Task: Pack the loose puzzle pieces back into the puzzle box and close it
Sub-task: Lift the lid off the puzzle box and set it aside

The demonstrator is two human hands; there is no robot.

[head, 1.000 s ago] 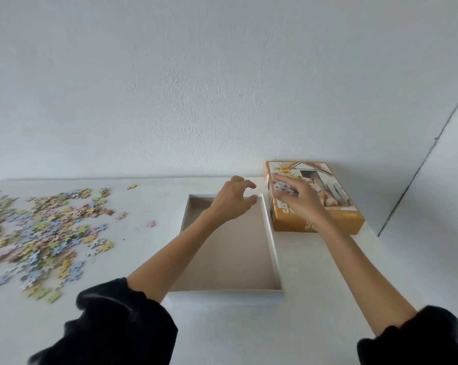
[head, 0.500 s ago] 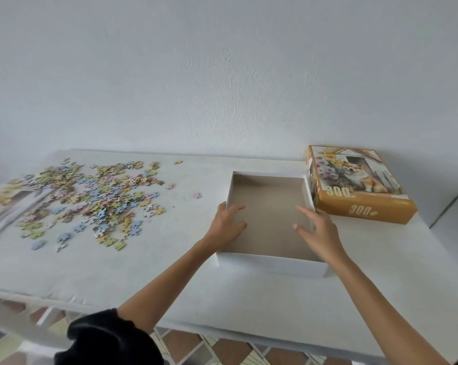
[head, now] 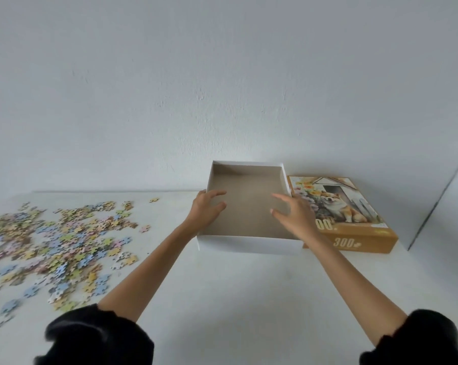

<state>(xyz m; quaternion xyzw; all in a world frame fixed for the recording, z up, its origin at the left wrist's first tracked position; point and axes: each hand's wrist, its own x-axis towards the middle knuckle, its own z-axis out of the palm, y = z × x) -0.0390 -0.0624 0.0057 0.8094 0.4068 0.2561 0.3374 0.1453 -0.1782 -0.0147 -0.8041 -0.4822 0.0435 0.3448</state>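
Brown cardboard floor, white outer walls: open box (head: 249, 245) at 12 o'clock on the pale worktop (head: 222, 299), mouth upward, only bare floor showing inside. Long axis from 6 to 12 o'clock, short near wall facing the person. Far rim high against the grey wall (head: 222, 88); cannot tell whether resting flat or raised.

Just beside it at 3 o'clock, orange lid (head: 354, 243), picture side up, "300" printed on its near edge, long axis close to that of the box but angled slightly toward 1 o'clock.

Scattered at 9 o'clock, well apart from the box, loose puzzle pieces (head: 64, 238) in pastel colours, lying flat, none in the box.

Left hand (head: 206, 212) over the box's left wall, fingers bent across the rim and gripping it. Right hand (head: 296, 217) over the right wall, fingers spread wide, thumb and forefinger reaching in above the floor, other fingers hidden; grip impossible to tell. Both forearms bare and stretched forward, converging toward 12 o'clock, black sleeves (head: 98, 335) at the lower corners.
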